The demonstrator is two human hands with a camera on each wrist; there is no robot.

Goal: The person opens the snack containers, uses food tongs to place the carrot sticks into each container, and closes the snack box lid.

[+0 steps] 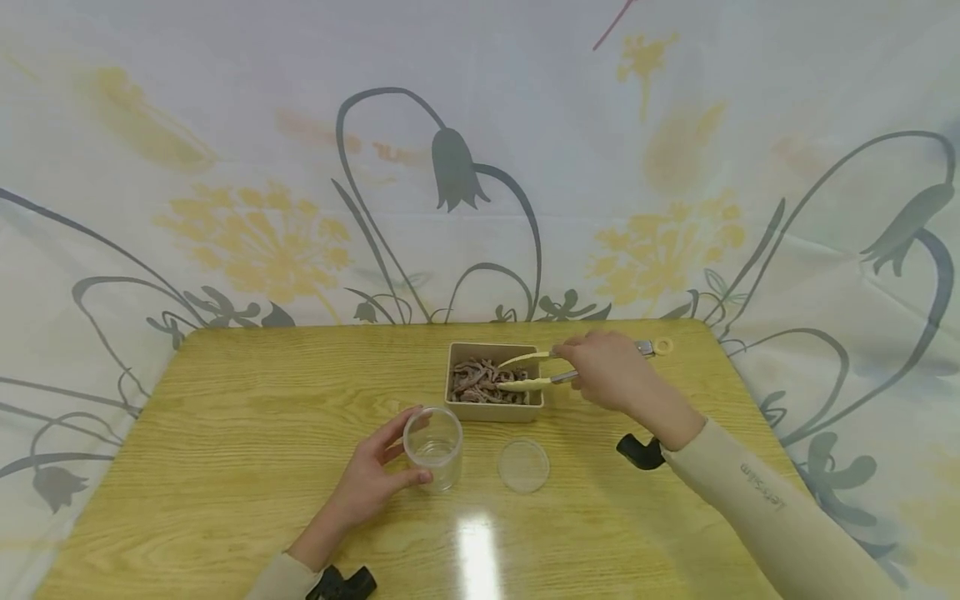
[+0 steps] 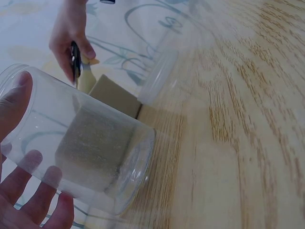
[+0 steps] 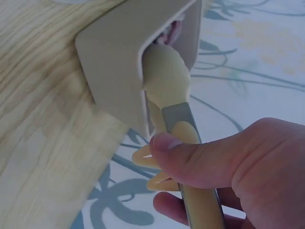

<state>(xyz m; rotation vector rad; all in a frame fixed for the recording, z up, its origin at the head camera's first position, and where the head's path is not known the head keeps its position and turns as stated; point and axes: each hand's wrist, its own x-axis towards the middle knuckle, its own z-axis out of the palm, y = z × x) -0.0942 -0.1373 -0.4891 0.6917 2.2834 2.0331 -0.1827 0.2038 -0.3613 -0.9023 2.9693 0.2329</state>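
My left hand grips a clear plastic jar around its side, thumb in front and fingers behind. Nothing shows inside the jar, and its mouth is uncovered. With my right hand I hold a pair of tongs with pale yellow tips and metal arms. The tips are spread and reach into a beige rectangular box. Brownish, curled, strip-like pieces fill the lower part of that box. In the right wrist view, one broad tong tip overlaps the box's rim.
A round clear lid lies flat on the wooden table, right of the jar. Behind the table's far edge hangs a cloth printed with flowers. Black wrist devices show beside both forearms.
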